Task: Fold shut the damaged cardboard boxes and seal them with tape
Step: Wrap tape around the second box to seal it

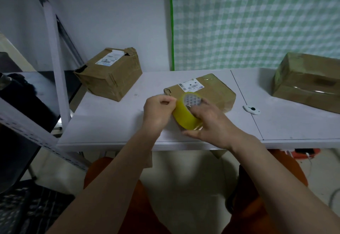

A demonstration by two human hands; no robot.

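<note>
A yellow roll of tape [185, 116] is held over the near edge of a flat brown cardboard box [213, 92] in the middle of the white table [114, 123]. My right hand [209, 123] grips the roll, fingers through its core and thumb under it. My left hand [158, 112] pinches at the roll's left rim with curled fingers; whether it has hold of the tape end is hidden. A second, crumpled box [110, 75] with a torn top stands at the back left. A third box [309, 82], shiny with tape, lies at the right.
A small white cutter [251, 109] lies on the table right of the middle box. A grey metal shelf frame [55, 64] stands at the left. A green checked curtain [257, 22] hangs behind the table. My knees in orange sit under the table edge.
</note>
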